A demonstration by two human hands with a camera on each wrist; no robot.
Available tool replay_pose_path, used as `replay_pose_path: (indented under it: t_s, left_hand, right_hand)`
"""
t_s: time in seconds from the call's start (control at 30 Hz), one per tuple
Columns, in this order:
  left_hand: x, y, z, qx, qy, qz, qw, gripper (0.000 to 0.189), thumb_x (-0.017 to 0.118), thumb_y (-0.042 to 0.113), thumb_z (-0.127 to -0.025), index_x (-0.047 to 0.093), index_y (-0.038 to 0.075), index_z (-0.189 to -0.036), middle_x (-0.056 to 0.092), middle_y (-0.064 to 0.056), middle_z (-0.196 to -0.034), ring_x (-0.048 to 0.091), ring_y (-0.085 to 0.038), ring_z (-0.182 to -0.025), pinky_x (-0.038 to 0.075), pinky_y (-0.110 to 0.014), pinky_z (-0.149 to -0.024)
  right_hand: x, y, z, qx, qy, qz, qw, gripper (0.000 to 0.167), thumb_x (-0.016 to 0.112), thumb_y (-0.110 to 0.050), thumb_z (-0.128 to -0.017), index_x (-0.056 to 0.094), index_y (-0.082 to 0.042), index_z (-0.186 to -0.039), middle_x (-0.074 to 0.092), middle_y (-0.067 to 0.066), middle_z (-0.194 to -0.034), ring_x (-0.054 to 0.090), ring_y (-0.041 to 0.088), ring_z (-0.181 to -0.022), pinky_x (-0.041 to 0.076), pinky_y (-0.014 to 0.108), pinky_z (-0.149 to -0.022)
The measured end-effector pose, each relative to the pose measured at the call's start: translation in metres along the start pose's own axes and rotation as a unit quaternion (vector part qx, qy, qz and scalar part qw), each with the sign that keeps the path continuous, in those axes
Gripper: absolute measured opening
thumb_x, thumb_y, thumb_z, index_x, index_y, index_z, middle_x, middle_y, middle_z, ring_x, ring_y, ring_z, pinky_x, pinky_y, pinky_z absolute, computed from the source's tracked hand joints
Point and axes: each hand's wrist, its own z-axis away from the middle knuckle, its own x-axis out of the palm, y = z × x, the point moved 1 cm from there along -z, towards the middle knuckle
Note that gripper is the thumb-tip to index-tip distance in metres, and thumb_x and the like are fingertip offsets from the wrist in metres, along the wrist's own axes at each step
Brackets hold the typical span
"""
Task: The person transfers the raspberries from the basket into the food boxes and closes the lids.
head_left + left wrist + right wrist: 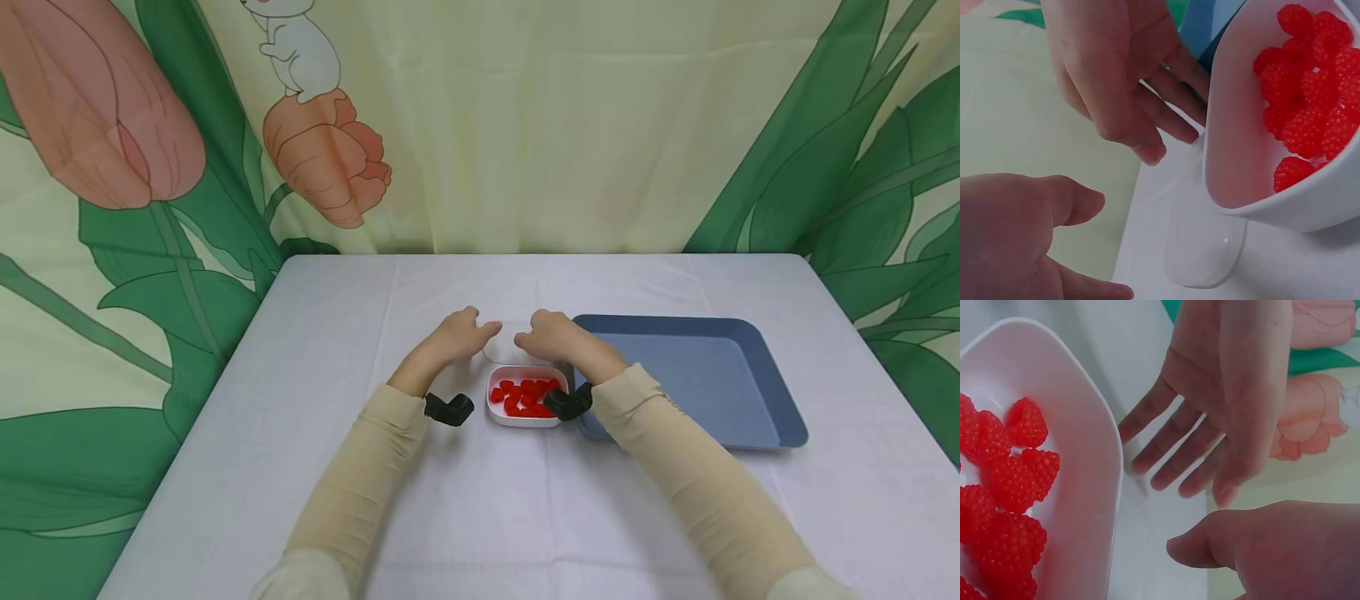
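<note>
A small white box (525,422) holding several red raspberries (1300,81) stands on the table in front of both hands. Just beyond it lies a clear lid (1207,250), faint against the white cloth in the head view. My left hand (459,335) hovers at the lid's left side, thumb pointing inward and nothing in its grasp. Opposite it, my right hand (558,337) is at the lid's right side, fingers extended and loosely bent, holding nothing. Whether any right fingertip touches the lid, I cannot tell. In the right wrist view the raspberries (1010,481) sit loose inside the box.
A blue-grey tray (697,375) lies to the right of the box, partly under my right forearm. White cloth (315,367) covers the table. Behind hangs a curtain (540,125) printed with tulips and a rabbit.
</note>
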Motion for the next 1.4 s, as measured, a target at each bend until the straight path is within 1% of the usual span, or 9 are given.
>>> replay_pose_path:
  t_s: [0.17, 0.33, 0.47, 0.7, 0.97, 1.1, 1.2, 1.33, 1.4]
  left_hand:
    - [0.000, 0.000, -0.005, -0.030, -0.026, 0.020, 0.9990, 0.062, 0.047, 0.045, -0.100, 0.047, -0.006, -0.134, 0.060, -0.017, -0.103, 0.066, -0.029, -0.085, 0.046, -0.040, -0.087]
    - [0.001, 0.002, -0.008, -0.039, -0.035, 0.063, 0.9966, 0.053, 0.047, 0.041, -0.100, 0.054, -0.005, -0.126, 0.059, -0.015, -0.104, 0.067, -0.028, -0.088, 0.044, -0.036, -0.082]
    - [0.001, 0.003, -0.009, -0.044, -0.037, 0.091, 0.9941, 0.046, 0.048, 0.039, -0.101, 0.056, -0.003, -0.116, 0.058, -0.014, -0.105, 0.068, -0.029, -0.091, 0.045, -0.036, -0.085]
    - [0.003, 0.002, -0.011, -0.055, -0.041, 0.108, 0.9918, 0.037, 0.048, 0.040, -0.101, 0.052, 0.004, -0.094, 0.050, -0.010, -0.093, 0.068, -0.028, -0.093, 0.046, -0.037, -0.088]
    - [0.004, -0.001, -0.010, -0.064, -0.031, 0.113, 0.9910, 0.044, 0.048, 0.039, -0.101, 0.058, -0.003, -0.106, 0.050, -0.010, -0.091, 0.066, -0.028, -0.091, 0.048, -0.038, -0.088]
    - [0.002, -0.005, -0.009, -0.060, -0.013, 0.127, 0.9900, 0.044, 0.049, 0.039, -0.101, 0.058, -0.003, -0.110, 0.050, -0.010, -0.092, 0.063, -0.026, -0.092, 0.048, -0.037, -0.088]
    - [0.000, -0.009, -0.008, -0.053, 0.002, 0.137, 0.9891, 0.047, 0.049, 0.037, -0.101, 0.057, -0.004, -0.123, 0.056, -0.013, -0.102, 0.060, -0.025, -0.093, 0.049, -0.038, -0.090]
    - [-0.004, -0.013, -0.006, -0.044, 0.017, 0.161, 0.9859, 0.048, 0.049, 0.031, -0.103, 0.051, -0.004, -0.135, 0.061, -0.018, -0.116, 0.066, -0.024, -0.090, 0.051, -0.039, -0.097]
    - [-0.005, -0.016, -0.006, -0.042, 0.022, 0.184, 0.9818, 0.045, 0.049, 0.027, -0.103, 0.048, -0.003, -0.137, 0.061, -0.020, -0.118, 0.068, -0.023, -0.086, 0.052, -0.040, -0.097]
  right_hand:
    - [0.001, -0.003, -0.001, 0.003, 0.004, 0.010, 0.9999, 0.051, 0.050, -0.030, -0.098, 0.053, 0.009, -0.130, 0.063, 0.022, -0.116, 0.058, 0.026, -0.088, 0.053, 0.036, -0.078]
    - [0.003, -0.004, -0.002, 0.007, 0.004, 0.004, 1.0000, 0.049, 0.051, -0.030, -0.098, 0.053, 0.009, -0.129, 0.063, 0.020, -0.112, 0.059, 0.027, -0.089, 0.054, 0.038, -0.082]
    - [0.003, -0.004, -0.002, 0.004, 0.009, 0.003, 0.9999, 0.048, 0.051, -0.029, -0.098, 0.055, 0.009, -0.127, 0.064, 0.021, -0.112, 0.060, 0.027, -0.089, 0.055, 0.040, -0.083]
    - [0.005, -0.005, -0.002, 0.010, 0.008, -0.001, 0.9999, 0.049, 0.052, -0.030, -0.098, 0.054, 0.008, -0.129, 0.064, 0.021, -0.115, 0.061, 0.027, -0.091, 0.056, 0.042, -0.087]
    - [0.008, -0.006, 0.001, 0.016, 0.017, -0.018, 0.9996, 0.050, 0.055, -0.031, -0.098, 0.054, 0.006, -0.131, 0.064, 0.020, -0.115, 0.061, 0.027, -0.090, 0.057, 0.040, -0.085]
    - [0.008, -0.007, 0.001, 0.008, 0.041, -0.027, 0.9988, 0.050, 0.055, -0.031, -0.097, 0.054, 0.006, -0.131, 0.064, 0.020, -0.109, 0.059, 0.024, -0.082, 0.056, 0.032, -0.073]
    - [0.007, -0.007, 0.002, -0.007, 0.067, -0.042, 0.9968, 0.049, 0.056, -0.029, -0.097, 0.054, 0.007, -0.130, 0.063, 0.018, -0.101, 0.056, 0.023, -0.077, 0.050, 0.027, -0.063]
    - [0.004, -0.004, 0.005, -0.033, 0.104, -0.070, 0.9916, 0.053, 0.054, -0.025, -0.096, 0.049, 0.009, -0.137, 0.061, 0.025, -0.124, 0.062, 0.033, -0.100, 0.058, 0.038, -0.082]
    - [0.002, -0.001, 0.006, -0.044, 0.120, -0.082, 0.9884, 0.055, 0.053, -0.023, -0.097, 0.045, 0.010, -0.141, 0.053, 0.027, -0.139, 0.057, 0.038, -0.118, 0.054, 0.048, -0.098]
